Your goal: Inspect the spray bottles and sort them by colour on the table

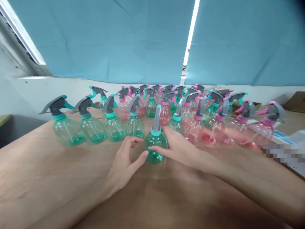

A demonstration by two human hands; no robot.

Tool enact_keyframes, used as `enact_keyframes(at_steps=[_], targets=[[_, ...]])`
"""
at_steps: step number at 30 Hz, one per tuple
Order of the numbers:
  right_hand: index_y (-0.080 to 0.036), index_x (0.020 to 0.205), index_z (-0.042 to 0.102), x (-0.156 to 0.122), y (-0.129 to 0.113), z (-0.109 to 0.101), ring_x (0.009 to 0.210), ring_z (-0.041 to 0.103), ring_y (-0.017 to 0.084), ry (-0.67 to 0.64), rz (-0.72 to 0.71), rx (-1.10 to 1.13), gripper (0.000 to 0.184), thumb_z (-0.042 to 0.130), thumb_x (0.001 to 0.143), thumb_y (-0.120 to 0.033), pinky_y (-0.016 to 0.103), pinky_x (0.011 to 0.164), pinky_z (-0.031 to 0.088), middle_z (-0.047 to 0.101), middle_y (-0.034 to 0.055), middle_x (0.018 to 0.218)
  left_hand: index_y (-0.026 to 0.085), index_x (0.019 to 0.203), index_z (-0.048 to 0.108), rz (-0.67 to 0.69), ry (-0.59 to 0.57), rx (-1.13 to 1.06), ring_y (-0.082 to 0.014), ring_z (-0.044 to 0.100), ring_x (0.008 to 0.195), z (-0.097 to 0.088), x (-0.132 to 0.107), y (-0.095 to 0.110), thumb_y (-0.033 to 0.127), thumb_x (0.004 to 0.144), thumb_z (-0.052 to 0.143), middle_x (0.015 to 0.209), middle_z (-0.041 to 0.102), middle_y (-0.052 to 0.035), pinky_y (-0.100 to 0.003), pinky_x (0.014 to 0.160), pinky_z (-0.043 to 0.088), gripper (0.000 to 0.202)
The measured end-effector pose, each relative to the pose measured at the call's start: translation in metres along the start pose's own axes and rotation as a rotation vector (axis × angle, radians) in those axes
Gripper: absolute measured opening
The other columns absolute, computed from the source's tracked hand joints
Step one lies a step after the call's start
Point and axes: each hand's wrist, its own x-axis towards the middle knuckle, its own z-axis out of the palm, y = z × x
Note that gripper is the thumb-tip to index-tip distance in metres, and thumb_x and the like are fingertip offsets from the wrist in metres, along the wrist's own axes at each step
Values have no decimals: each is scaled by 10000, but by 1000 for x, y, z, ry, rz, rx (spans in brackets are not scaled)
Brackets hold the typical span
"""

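Note:
A green spray bottle point(155, 143) with a grey trigger head and teal collar stands upright on the brown table point(59, 178), just in front of the rows of bottles. My left hand point(126, 160) rests on the table to its left, thumb touching the bottle's base, fingers apart. My right hand point(178, 147) comes in from the right, fingers curved against the bottle's right side and front. Both hands cup the bottle.
Several green spray bottles point(91, 127) stand in a row at the left, and several pink ones point(214, 127) at the right and behind. Papers point(286, 140) lie at the right edge. A cardboard box point(295, 101) sits at the far right. Blue curtains hang behind.

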Motion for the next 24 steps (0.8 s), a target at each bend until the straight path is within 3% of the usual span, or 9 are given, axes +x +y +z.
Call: enact_keyframes(at_steps=[3, 6, 9, 12, 18, 24], targets=[[-191, 989, 505, -26, -5, -4, 789, 623, 244, -19, -35, 47, 297, 572, 875, -457, 406, 643, 510, 599, 76, 955, 258, 1282, 394, 58, -12, -89, -310, 508, 1244, 6, 5, 26, 447, 850, 592, 1337, 503, -100, -508, 1030, 437, 512], [-197, 1036, 514, -47, -3, -8, 814, 628, 248, -18, -67, 47, 394, 609, 840, -526, 389, 617, 510, 593, 72, 992, 261, 1360, 345, 49, -107, -154, -334, 490, 1260, 14, 13, 56, 435, 819, 645, 1413, 460, -123, -536, 1019, 430, 642], [-197, 1118, 518, -61, 6, -12, 900, 634, 278, -3, -84, 25, 532, 633, 803, -610, 391, 622, 520, 597, 88, 1071, 243, 1354, 368, 50, -161, -249, -266, 596, 1075, 26, 20, 83, 320, 812, 648, 1249, 571, -98, -455, 915, 509, 614], [-185, 1144, 529, -69, 16, -14, 913, 638, 280, 57, -107, 10, 585, 619, 795, -646, 405, 651, 533, 612, 90, 1055, 235, 1217, 487, 62, -207, -320, -201, 621, 925, 42, 28, 100, 264, 842, 624, 1056, 621, -35, -388, 857, 525, 401], [-145, 1027, 572, -74, 35, -12, 912, 624, 337, 217, -146, -90, 665, 575, 749, -749, 482, 713, 529, 650, 139, 958, 202, 1161, 566, 107, -184, -443, -218, 616, 976, 68, 46, 104, 259, 894, 564, 1008, 641, -40, -397, 908, 500, 273], [-169, 1186, 490, -72, 61, -9, 1020, 619, 318, 62, -176, 221, 716, 700, 712, -664, 482, 849, 510, 638, 133, 1112, 193, 1041, 615, 134, -204, -477, -197, 620, 841, 75, 59, 100, 150, 823, 521, 908, 656, -24, -386, 851, 523, 241]])
